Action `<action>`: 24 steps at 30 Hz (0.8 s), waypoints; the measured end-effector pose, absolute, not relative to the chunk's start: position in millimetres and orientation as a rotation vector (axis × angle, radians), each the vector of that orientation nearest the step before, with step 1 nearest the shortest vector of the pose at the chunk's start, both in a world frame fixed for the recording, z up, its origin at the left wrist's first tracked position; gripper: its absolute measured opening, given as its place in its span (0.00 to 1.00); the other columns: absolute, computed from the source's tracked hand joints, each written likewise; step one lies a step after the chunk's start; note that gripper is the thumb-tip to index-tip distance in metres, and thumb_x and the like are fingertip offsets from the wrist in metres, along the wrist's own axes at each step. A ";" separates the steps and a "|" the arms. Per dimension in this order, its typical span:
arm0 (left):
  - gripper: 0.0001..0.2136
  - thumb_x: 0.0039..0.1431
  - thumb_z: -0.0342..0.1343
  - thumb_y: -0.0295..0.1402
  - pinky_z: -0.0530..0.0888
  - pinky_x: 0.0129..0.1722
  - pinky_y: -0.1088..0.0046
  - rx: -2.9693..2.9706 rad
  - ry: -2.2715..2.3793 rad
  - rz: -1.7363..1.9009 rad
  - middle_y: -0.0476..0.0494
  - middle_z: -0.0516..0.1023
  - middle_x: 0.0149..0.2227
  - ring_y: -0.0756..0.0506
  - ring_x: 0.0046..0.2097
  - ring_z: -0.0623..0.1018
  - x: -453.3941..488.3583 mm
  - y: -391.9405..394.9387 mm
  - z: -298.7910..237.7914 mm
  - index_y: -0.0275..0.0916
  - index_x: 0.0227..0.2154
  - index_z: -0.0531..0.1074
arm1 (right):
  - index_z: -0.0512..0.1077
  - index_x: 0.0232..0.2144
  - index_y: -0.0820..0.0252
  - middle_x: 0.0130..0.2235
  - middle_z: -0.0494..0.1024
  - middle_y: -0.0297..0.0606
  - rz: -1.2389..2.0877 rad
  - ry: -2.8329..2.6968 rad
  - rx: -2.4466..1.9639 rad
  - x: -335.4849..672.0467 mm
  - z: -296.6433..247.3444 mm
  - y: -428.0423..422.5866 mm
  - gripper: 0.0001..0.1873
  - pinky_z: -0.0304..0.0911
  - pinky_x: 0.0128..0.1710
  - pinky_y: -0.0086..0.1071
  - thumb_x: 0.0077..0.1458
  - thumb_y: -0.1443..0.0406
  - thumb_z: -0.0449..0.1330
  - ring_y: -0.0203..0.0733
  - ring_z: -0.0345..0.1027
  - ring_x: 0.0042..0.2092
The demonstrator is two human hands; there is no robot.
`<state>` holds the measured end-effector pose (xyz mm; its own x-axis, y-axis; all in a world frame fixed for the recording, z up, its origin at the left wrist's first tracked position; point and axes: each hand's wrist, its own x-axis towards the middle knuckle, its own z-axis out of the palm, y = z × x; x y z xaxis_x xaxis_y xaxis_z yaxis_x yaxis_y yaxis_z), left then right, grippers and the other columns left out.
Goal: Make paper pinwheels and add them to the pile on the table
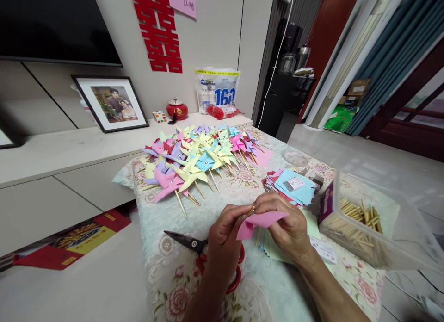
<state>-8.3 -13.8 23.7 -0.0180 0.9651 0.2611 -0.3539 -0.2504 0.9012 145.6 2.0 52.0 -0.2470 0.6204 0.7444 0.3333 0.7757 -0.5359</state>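
Observation:
Pinched between both my hands is a pink paper pinwheel, its blades folded and bulging toward me. My left hand is closed on its left side, and my right hand is closed on its right. At the fingertips shows a small tan end, perhaps a stick, partly hidden by the fingers. Under my left wrist lie black-bladed scissors with red handles, spread apart. Beneath my right hand is a stack of pale green and yellow paper sheets.
Many finished pinwheels on sticks lie piled at the back of the floral tablecloth. To the right are blue and red paper squares, a small box, and a clear plastic bin of wooden sticks.

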 end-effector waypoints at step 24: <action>0.15 0.55 0.56 0.23 0.71 0.40 0.68 1.420 0.882 1.577 0.42 0.79 0.36 0.42 0.39 0.77 -16.9 -14.8 22.7 0.46 0.40 0.83 | 0.75 0.46 0.52 0.36 0.78 0.38 0.361 -1.885 -0.720 148.5 45.9 5.9 0.13 0.67 0.42 0.40 0.63 0.72 0.59 0.44 0.72 0.39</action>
<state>-16.9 -14.8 22.7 -0.0289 0.9076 0.4188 -0.1182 -0.4192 0.9002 148.5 5.9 45.9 -0.2807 0.6282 0.7257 0.3154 0.7745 -0.5484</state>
